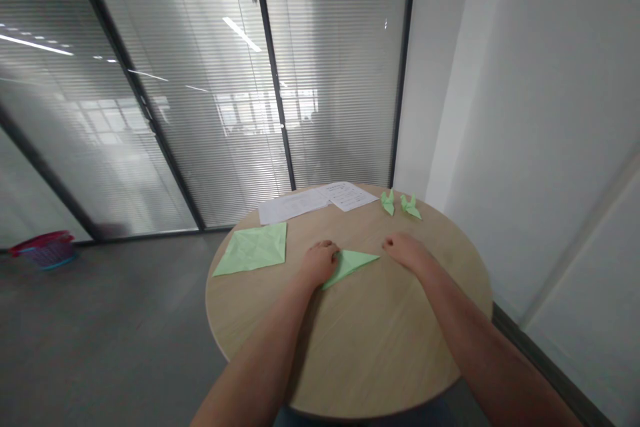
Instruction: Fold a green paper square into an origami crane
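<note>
A light green sheet of paper folded into a narrow triangle (351,263) lies on the round wooden table (380,340), its thin point towards the right. Over its left end rests my left hand (321,261), fingers curled down onto the paper and hiding part of it. My right hand (406,250) is just beyond the thin point, apart from the paper, with its fingers curled in and nothing visible in them. To the left lies a creased green paper sheet (257,248).
Two small folded green paper figures (387,201) stand at the back right of the table. Printed white sheets (347,196) lie along its far edge. A glass partition with blinds (330,67) rises behind. On the floor at far left is a red and blue basket (47,250).
</note>
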Action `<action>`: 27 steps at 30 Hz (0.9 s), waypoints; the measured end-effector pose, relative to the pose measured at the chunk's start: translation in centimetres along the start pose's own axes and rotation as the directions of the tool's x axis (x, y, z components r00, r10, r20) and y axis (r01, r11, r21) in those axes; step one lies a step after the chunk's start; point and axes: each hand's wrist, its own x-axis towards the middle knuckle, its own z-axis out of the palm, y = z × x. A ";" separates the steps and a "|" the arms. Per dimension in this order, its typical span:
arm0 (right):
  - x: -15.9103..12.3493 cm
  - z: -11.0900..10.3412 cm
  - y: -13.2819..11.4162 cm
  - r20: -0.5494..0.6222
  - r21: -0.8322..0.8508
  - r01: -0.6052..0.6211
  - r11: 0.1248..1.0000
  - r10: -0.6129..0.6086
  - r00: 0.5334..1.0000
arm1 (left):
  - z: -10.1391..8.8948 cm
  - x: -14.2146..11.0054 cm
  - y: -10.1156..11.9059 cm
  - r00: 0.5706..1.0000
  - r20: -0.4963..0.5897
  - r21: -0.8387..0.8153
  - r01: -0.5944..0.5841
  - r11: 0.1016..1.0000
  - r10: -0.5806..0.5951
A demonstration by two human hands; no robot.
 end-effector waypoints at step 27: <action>0.3 3.1 -1.7 -0.072 0.381 0.482 0.789 -0.494 0.866 | -1.1 -0.8 0.2 0.978 -0.015 -0.318 -0.200 0.927 0.206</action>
